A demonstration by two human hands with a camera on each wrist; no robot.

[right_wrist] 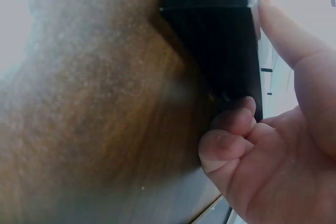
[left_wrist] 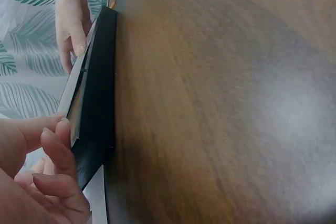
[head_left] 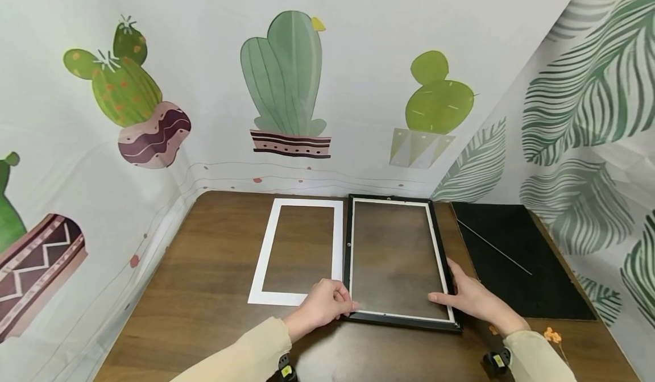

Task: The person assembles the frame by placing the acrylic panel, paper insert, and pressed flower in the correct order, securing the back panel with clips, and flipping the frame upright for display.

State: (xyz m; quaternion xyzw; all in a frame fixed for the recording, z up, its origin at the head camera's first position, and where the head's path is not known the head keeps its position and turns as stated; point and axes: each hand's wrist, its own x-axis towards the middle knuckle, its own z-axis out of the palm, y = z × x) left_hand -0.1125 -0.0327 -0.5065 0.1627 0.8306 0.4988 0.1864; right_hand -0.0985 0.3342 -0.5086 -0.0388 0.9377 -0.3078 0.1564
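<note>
From my remote seat I see the black frame (head_left: 404,322) on the wooden table (head_left: 215,257), between a flat white mat (head_left: 338,245) on the left and a black panel (head_left: 532,294) on the right. The left hand (head_left: 324,303) pinches the white inner rim (head_left: 437,245) at the near left corner; the right hand (head_left: 473,297) grips the frame's right side, probably to steady it. The frame looks smooth, deep-sided and rectangular; the mat resembles thin card.

This looks like a draped-off work corner, with cactus-print cloth (head_left: 368,75) and leaf-print cloth (head_left: 588,98) enclosing a wood-grain counter (head_left: 220,257).
</note>
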